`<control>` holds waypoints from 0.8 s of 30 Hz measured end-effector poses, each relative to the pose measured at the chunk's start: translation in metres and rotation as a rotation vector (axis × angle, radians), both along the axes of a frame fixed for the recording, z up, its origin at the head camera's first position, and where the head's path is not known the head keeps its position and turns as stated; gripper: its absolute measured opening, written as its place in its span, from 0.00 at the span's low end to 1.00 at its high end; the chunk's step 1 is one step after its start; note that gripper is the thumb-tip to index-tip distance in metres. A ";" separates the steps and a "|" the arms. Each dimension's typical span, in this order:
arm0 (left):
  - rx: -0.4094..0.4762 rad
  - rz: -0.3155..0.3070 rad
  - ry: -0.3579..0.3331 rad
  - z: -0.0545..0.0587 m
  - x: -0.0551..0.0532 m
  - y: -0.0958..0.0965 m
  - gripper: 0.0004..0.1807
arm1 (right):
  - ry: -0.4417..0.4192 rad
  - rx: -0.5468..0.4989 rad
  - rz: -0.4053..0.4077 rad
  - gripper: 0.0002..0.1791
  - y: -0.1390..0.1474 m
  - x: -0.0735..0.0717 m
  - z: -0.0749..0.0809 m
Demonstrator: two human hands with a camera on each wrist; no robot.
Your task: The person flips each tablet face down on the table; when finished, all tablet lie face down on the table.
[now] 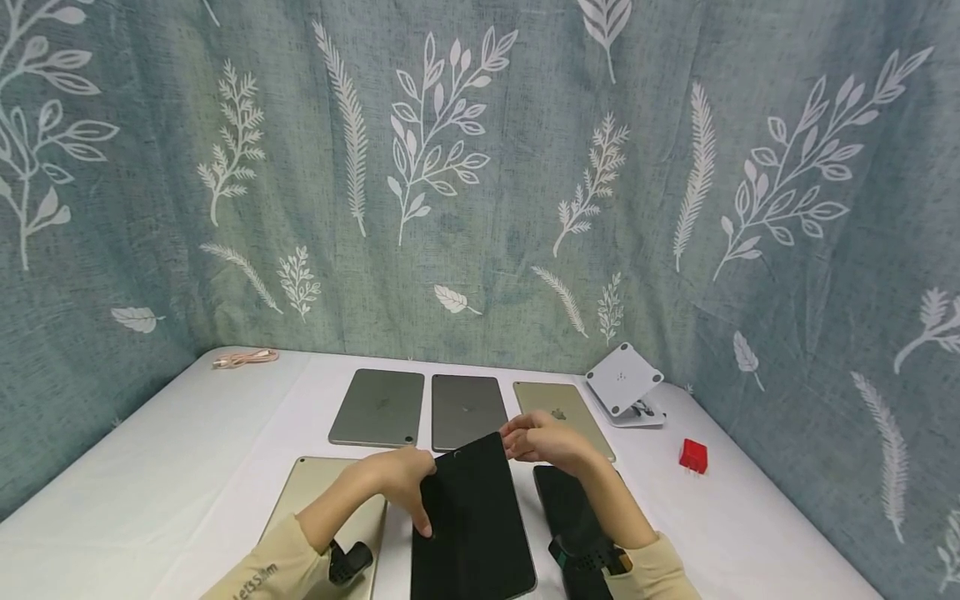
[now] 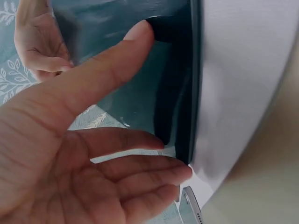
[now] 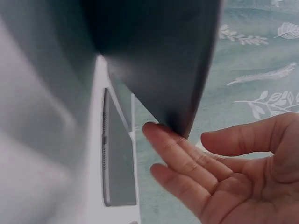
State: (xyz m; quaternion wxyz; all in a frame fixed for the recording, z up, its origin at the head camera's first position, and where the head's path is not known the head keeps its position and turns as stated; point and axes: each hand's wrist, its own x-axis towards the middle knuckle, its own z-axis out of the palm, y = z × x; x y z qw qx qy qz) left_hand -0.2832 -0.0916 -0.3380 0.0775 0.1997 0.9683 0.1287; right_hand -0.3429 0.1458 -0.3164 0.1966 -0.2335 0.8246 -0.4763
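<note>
A black-screened tablet (image 1: pixel 474 521) is tilted up from the white table in the head view, screen facing me. My left hand (image 1: pixel 401 483) grips its left edge, thumb on the screen and fingers at the edge and behind. In the left wrist view the thumb (image 2: pixel 135 42) presses the glossy glass. At the tablet's upper right corner is my right hand (image 1: pixel 546 442). The right wrist view shows its extended fingers (image 3: pixel 175 151) touching that corner, while the thumb stands apart from it. The lower end of the tablet runs out of the head view.
Behind lie a green-grey tablet (image 1: pixel 378 408), a dark grey tablet (image 1: pixel 468 408) and a gold tablet (image 1: pixel 558 400). Another gold tablet (image 1: pixel 307 492) is at left, a black one (image 1: pixel 555 500) under my right forearm. A silver stand (image 1: pixel 626 383), red charger (image 1: pixel 693 456) and coiled cable (image 1: pixel 245 357) sit farther out.
</note>
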 end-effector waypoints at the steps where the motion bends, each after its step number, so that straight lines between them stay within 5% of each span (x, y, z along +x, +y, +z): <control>1: 0.009 -0.002 -0.006 0.000 0.000 0.000 0.35 | -0.008 -0.027 0.003 0.24 0.000 0.000 0.002; 12: 0.128 -0.108 -0.050 0.001 -0.006 -0.001 0.47 | 0.019 -0.075 0.036 0.25 -0.001 0.007 0.016; 16: 0.165 -0.164 -0.029 0.001 -0.007 0.002 0.42 | 0.028 -0.098 0.020 0.25 -0.003 0.011 0.021; 24: 0.236 -0.175 -0.046 0.000 -0.006 0.007 0.45 | 0.060 -0.106 0.032 0.27 -0.005 0.017 0.027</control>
